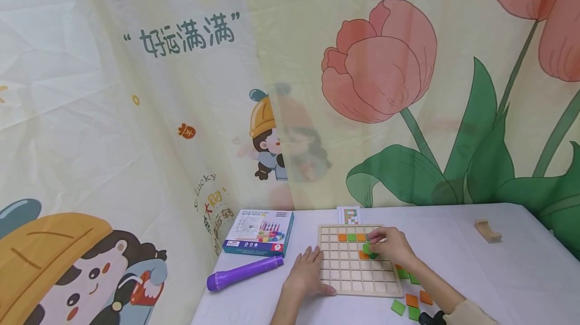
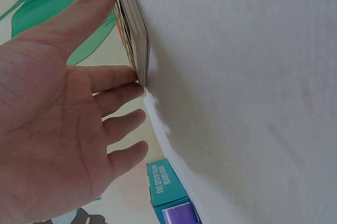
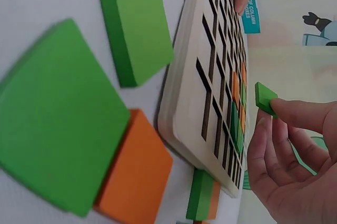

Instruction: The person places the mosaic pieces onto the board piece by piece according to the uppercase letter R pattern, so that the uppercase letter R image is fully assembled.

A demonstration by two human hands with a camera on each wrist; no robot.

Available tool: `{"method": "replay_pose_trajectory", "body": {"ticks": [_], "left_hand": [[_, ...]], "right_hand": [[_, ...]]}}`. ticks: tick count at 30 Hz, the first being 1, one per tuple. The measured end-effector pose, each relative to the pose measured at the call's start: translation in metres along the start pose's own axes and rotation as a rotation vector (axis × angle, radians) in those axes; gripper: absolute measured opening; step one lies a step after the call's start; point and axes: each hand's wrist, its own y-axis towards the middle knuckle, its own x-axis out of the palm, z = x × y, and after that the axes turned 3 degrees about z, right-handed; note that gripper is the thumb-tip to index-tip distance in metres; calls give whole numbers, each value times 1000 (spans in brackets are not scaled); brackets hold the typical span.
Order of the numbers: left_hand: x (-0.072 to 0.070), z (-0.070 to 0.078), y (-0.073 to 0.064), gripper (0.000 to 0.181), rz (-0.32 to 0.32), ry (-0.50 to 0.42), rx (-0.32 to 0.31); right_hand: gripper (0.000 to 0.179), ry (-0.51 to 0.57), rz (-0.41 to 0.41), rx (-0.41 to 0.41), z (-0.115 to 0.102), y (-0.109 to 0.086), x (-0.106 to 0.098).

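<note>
A wooden grid board (image 1: 340, 270) lies on the white table. My left hand (image 1: 304, 273) steadies its left side with straight, spread fingers; in the left wrist view the fingertips (image 2: 129, 74) are right at the board's edge. Over the board's right half, my right hand (image 1: 393, 247) pinches a green square tile (image 3: 265, 99) between thumb and fingers, raised above the grid in the right wrist view. In the grid's upper part sit an orange tile (image 1: 342, 237), a green tile (image 1: 351, 237) and another orange tile (image 1: 360, 237). Lower down, an orange tile (image 1: 363, 255) and a green one sit below the right hand.
Loose green tiles (image 1: 398, 307) and orange tiles (image 1: 411, 300) lie off the board's near right corner. A pattern card (image 1: 348, 215) stands behind the board. To the left are a box (image 1: 259, 233) and a purple tube (image 1: 244, 273). A small wooden piece (image 1: 488, 231) lies far right.
</note>
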Motion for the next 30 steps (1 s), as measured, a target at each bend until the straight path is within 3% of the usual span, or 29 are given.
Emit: {"method": "replay_pose_trajectory", "body": {"ticks": [17,30], "left_hand": [[-2,1,-2,109,7,-6,-1],[-1,1,-1,109,-1,-15,-8]], "right_hand": [[19,31,-9,-41,-12,2,31],[19,-44,-25,-104,-13,4,39]]}}
